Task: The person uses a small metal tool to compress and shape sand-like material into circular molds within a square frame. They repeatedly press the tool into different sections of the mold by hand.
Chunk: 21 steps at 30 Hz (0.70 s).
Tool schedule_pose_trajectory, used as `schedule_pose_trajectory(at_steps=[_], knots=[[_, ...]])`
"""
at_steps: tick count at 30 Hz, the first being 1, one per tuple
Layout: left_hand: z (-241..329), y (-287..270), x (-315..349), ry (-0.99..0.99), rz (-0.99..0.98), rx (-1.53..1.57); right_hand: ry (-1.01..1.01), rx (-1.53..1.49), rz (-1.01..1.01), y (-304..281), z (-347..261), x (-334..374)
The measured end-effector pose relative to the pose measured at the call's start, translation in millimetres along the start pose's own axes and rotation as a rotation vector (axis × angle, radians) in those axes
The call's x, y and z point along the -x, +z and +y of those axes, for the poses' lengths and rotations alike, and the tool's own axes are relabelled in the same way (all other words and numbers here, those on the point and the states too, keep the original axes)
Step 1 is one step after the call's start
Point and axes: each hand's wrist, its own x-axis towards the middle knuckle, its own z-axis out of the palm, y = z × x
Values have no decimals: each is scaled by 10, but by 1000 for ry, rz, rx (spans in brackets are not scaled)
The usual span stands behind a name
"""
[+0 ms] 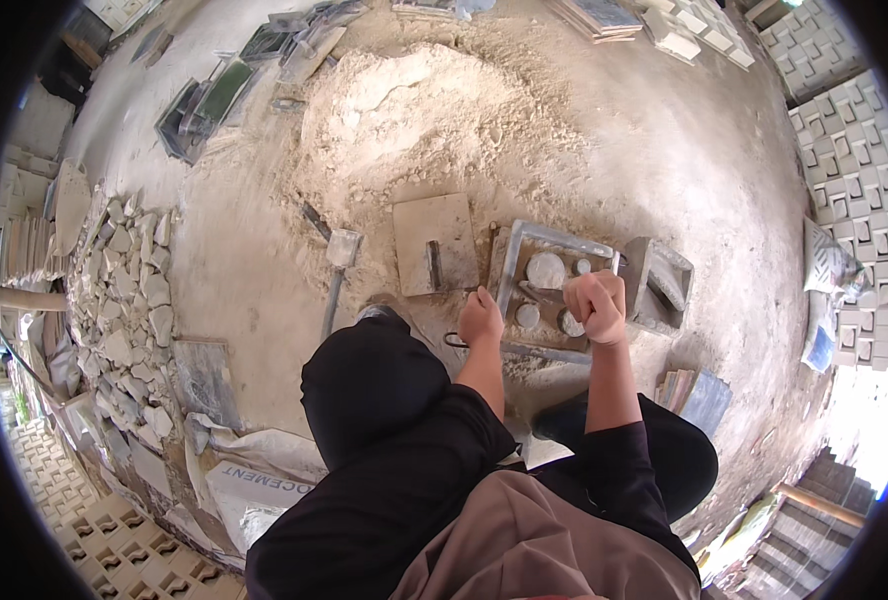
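Observation:
A grey rectangular metal mould (564,233) with several round cores sits on the dusty ground in front of me. My left hand (481,318) is closed at its left side, beside a thin dark wire loop (454,340); what its fingers hold is hidden. My right hand (597,305) makes a fist over the right side of the mould. A short pale rod (617,263) sticks up out of that fist. One large round core (545,270) and a smaller one (528,316) show between my hands. Left of the mould lies a flat square plate (436,235) with a bar handle.
A hammer-like tool (342,250) lies left of the plate. Beyond is a heap of pale powder (414,110). A grey box (661,287) stands right of the mould. Broken pieces (119,320) pile up at left; patterned blocks (849,150) stack at right.

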Motion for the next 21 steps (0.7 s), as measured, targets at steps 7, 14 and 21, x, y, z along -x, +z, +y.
schedule_pose_trajectory(at_steps=[7,14,21], knots=[[-15,8,13,2,11,-33,-159,103,22,40,126,107],[22,-28,16,-13,-18,-2,-249,-135,477,-26,199,231],[-4,17,-14,-4,19,-15,-189,45,214,202,198,142]])
